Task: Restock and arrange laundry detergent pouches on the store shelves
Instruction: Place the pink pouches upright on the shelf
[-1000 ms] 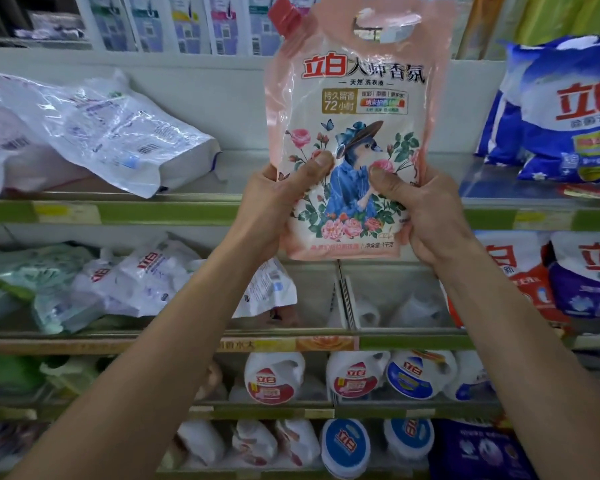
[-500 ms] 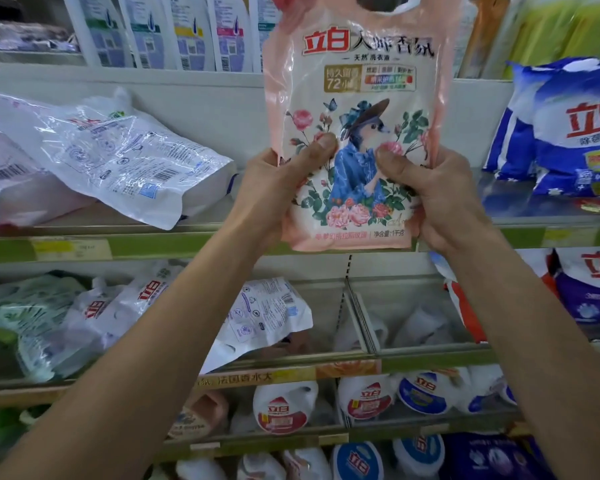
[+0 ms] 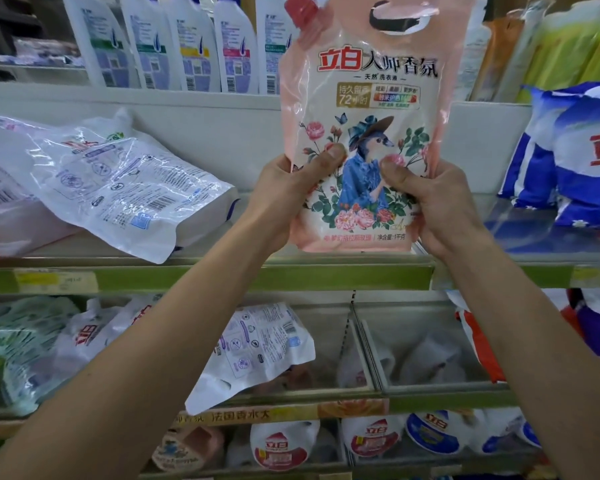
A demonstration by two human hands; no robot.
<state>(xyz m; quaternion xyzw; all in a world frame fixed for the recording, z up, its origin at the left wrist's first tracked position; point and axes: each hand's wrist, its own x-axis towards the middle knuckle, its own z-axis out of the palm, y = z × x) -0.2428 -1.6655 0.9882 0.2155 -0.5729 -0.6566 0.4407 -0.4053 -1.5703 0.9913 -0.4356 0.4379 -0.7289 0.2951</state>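
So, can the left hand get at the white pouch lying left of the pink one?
Probably not yet: the left hand grips the pink pouch with the right hand. The way looks free: the white pouch lies uncovered on the shelf to its left.

Bright, even shop light; glare streaks the pink pouch (image 3: pixel 361 98) and white pouches (image 3: pixel 111 181); frame edges blur and bend

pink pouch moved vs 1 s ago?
Yes, up. The pink pouch had its bottom edge below the green shelf edge a second ago; now that edge sits just above it.
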